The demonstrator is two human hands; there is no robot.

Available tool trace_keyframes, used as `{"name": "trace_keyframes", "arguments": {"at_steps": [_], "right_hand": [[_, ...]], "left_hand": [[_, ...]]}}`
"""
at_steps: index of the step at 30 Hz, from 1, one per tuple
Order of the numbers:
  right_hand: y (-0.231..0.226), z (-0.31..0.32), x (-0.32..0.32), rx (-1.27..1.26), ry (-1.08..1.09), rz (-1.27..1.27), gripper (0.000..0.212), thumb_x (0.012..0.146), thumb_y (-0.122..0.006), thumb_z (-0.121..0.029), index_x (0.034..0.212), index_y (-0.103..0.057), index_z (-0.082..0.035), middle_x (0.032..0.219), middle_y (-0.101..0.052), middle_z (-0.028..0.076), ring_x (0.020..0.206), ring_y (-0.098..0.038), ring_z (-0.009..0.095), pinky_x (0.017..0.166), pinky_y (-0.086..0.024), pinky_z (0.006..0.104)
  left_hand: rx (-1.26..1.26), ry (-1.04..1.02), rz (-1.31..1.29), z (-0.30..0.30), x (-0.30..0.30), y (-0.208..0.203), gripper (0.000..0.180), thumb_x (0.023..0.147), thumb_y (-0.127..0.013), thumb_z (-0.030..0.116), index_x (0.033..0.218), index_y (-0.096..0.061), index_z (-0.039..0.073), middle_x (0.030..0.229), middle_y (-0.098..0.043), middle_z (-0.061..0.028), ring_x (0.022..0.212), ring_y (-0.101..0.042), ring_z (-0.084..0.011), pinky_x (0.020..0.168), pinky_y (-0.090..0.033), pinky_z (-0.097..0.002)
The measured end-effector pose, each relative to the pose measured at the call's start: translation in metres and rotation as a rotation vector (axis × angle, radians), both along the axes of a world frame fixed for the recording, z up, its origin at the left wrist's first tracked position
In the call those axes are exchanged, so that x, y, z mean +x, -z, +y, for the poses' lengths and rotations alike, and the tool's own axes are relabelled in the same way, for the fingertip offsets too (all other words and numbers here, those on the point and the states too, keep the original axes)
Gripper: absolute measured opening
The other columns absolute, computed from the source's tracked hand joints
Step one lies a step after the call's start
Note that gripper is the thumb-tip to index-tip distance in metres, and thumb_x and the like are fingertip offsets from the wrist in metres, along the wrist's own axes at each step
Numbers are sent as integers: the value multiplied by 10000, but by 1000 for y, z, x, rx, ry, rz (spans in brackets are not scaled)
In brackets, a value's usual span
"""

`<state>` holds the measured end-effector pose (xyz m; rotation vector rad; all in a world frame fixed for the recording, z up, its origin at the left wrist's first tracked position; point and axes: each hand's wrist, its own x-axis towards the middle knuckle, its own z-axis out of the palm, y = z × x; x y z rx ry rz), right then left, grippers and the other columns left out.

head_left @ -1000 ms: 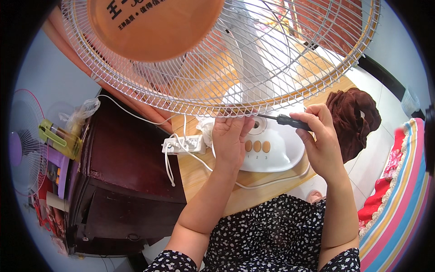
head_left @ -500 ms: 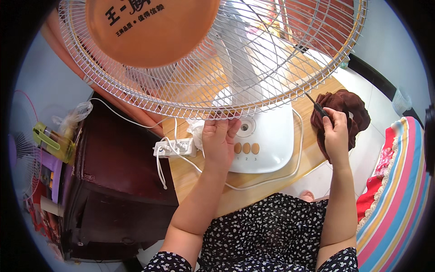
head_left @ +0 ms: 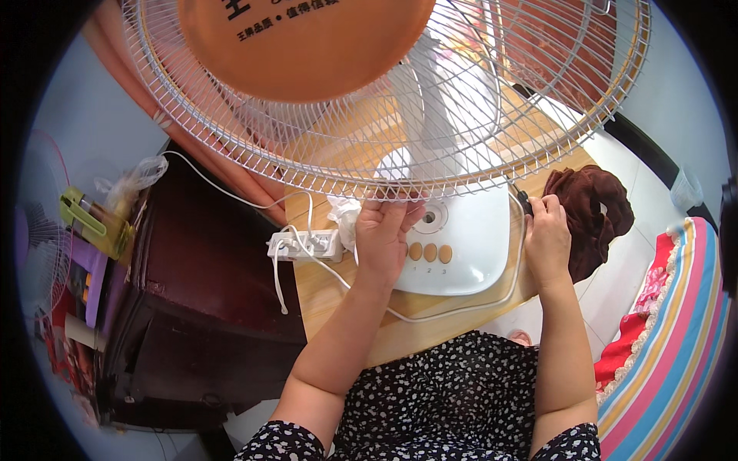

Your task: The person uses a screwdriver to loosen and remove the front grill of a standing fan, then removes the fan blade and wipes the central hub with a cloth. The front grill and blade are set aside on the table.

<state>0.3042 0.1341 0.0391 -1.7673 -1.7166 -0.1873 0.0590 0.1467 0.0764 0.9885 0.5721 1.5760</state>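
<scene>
Fan [head_left: 307, 58] is overhanging the counter [head_left: 323, 300], partly obscuring the left grip [head_left: 380, 242] (openness and hold unclear); the right grip [head_left: 549, 242] is closely clasping a screwdriver [head_left: 524, 199] beside brown cloth [head_left: 578, 196].

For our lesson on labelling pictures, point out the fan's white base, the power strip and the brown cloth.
Fan's white base [head_left: 469, 234]: head view, bare top, right of middle.
Power strip [head_left: 330, 244]: head view, right end.
Brown cloth [head_left: 588, 237]: head view, middle of the folds.

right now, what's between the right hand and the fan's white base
In the head view, a white cord curves over a strip of wooden table between the right hand and the fan's white base.
</scene>
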Motion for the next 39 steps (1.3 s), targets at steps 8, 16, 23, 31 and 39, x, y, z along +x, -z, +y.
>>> {"name": "trace_keyframes", "arguments": {"at_steps": [8, 16, 23, 31, 39], "right_hand": [[4, -1, -3, -4, 48, -113, 199, 856, -560, -86, 1032, -628, -23, 1009, -573, 82, 969, -556, 264, 785, -527, 358], [-40, -29, 3, 280, -325, 966, 277, 978, -509, -178, 1174, -560, 11, 1105, -606, 89, 1015, -580, 173, 841, -473, 273], [-150, -51, -14, 490, -520, 1075, 813, 929, -440, -578, 1498, -156, -70, 1527, -211, 134, 1391, -267, 260, 1127, -224, 417], [-202, -51, -27, 331, -417, 1050, 904, 848, -711, -298, 1471, -135, 12, 1454, -257, 212, 1338, -319, 307, 1061, -358, 413], [-200, -48, -21, 413, -313, 990, 678, 891, -660, -205, 1421, -291, 0, 1412, -338, 188, 1306, -365, 276, 1036, -398, 345]], "left_hand": [[-14, -74, -10, -3, 2, -4, 232, 960, -467, 79, 1190, -495, 61, 1141, -615, -93, 1018, -624, -196, 828, -555, -332], [14, -239, -267, 5, -19, -18, 359, 996, -395, 275, 1284, -450, 69, 1240, -555, -87, 1112, -522, -190, 987, -388, -397], [61, -299, -259, -8, -68, -92, 583, 982, -377, 504, 1377, -365, 76, 1378, -433, -55, 1281, -392, -197, 1040, -331, -411], [10, -346, 32, -22, -80, -122, 740, 896, -649, 351, 1439, -229, 76, 1436, -291, -77, 1288, -332, -220, 1060, -259, -501], [40, -386, 78, -27, -83, -127, 800, 870, -689, 332, 1456, -196, 100, 1457, -266, -108, 1318, -316, -248, 1053, -281, -463]]}}
